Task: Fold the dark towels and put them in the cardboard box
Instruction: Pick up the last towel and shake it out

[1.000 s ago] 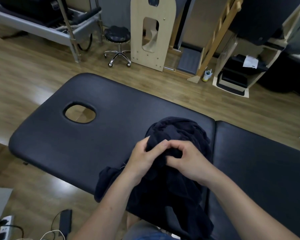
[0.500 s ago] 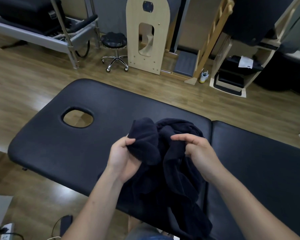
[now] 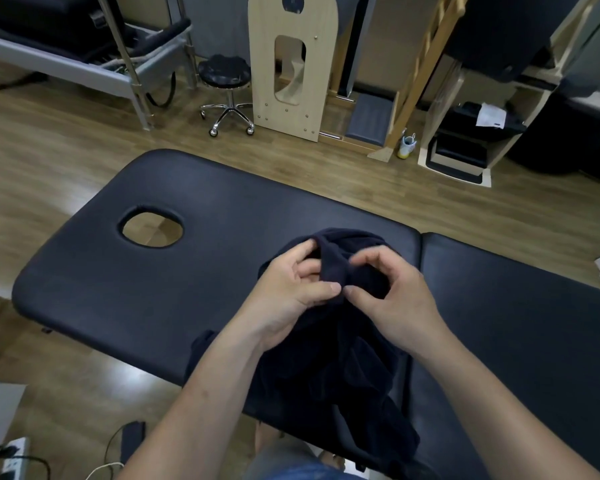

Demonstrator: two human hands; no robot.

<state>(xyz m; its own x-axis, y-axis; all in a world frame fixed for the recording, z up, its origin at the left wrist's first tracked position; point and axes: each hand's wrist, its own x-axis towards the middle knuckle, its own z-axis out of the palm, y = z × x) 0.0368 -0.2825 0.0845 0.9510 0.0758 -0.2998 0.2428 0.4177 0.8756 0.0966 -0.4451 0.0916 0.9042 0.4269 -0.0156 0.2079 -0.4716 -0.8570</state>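
A dark navy towel (image 3: 340,362) hangs bunched over the near edge of the black massage table (image 3: 194,282), its lower part trailing down past the table. My left hand (image 3: 291,292) pinches a fold of the towel's upper edge between thumb and fingers. My right hand (image 3: 392,292) pinches the same bunched edge right beside it, thumbs almost touching. No cardboard box is in sight.
The table has an oval face hole (image 3: 151,230) at the left and a seam (image 3: 420,258) at the right. Behind stand a wheeled stool (image 3: 227,91), a wooden panel (image 3: 290,64) and a ladder frame (image 3: 426,74). A power strip (image 3: 13,460) lies on the floor.
My hands, apart half a second ago with a towel fold raised in the left, have come together again at the towel's top edge. The view has shifted slightly.
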